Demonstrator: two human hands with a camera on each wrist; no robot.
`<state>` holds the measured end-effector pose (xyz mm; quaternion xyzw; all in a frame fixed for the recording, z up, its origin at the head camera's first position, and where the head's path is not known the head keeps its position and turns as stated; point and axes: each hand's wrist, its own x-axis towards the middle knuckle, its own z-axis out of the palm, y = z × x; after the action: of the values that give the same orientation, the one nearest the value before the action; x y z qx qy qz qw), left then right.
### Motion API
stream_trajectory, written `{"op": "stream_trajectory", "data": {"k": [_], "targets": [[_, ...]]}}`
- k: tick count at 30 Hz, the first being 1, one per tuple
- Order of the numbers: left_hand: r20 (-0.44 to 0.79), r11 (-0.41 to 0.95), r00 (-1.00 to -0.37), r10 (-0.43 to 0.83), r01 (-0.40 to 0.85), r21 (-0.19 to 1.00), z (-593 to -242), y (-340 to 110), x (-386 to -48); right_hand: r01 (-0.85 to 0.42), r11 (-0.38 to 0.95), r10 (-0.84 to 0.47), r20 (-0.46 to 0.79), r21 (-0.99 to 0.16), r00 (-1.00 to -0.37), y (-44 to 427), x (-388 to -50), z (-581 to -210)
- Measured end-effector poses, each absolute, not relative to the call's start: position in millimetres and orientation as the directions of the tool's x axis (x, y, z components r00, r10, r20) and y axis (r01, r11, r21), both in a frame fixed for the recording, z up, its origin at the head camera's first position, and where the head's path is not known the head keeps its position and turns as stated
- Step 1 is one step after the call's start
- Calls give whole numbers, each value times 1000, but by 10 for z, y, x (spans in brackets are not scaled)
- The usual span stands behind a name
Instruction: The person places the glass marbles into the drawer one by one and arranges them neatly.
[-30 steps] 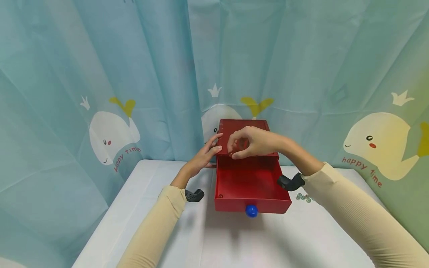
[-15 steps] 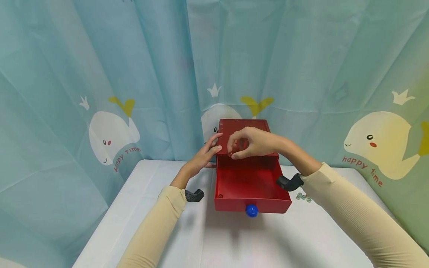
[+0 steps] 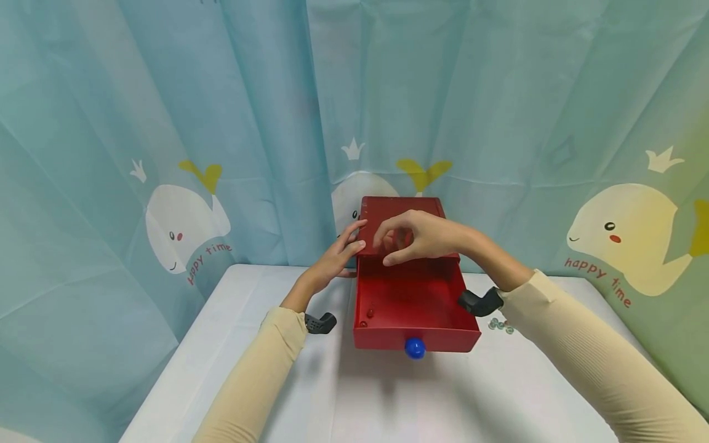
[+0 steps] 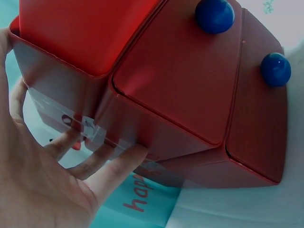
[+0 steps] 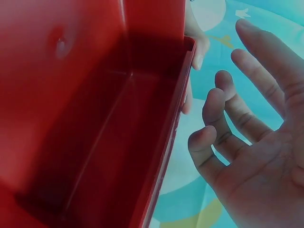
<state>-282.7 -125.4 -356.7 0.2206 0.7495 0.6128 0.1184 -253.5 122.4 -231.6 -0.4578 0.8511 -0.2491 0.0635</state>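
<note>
A red cabinet (image 3: 399, 212) has its top drawer (image 3: 415, 295) pulled out, a blue knob (image 3: 415, 348) on the front. Inside the drawer's front left corner lie two small, dark, shiny balls, one (image 3: 363, 324) in front of the other (image 3: 370, 313). My left hand (image 3: 332, 258) rests along the cabinet's left side, fingers spread; the left wrist view shows the fingers (image 4: 118, 175) touching its taped side wall. Above the drawer's rear part hangs my right hand (image 3: 418, 237), thumb and fingers apart and empty; the right wrist view shows its loosely bent fingers (image 5: 213, 107) beside the drawer wall (image 5: 164, 156).
Several clear greenish marbles (image 3: 501, 326) lie on the white table (image 3: 388, 406), right of the drawer. Below the pulled-out drawer, the left wrist view shows two closed drawers with blue knobs, an upper (image 4: 214, 15) and a lower (image 4: 275, 69). A whale-print curtain (image 3: 266, 123) hangs behind.
My right thumb and fingers have parted and let go of a small ball. A second ball now lies in the drawer near the first. My left hand has stayed against the cabinet.
</note>
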Motion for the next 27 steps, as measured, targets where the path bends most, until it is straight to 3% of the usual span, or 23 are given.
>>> {"op": "stream_trajectory", "data": {"k": [27], "targets": [[102,143,-874,475,190,971,-3572,-1269,-2851,-735,470,-783,154,-488,-603,1468,-2504,-2258]]}}
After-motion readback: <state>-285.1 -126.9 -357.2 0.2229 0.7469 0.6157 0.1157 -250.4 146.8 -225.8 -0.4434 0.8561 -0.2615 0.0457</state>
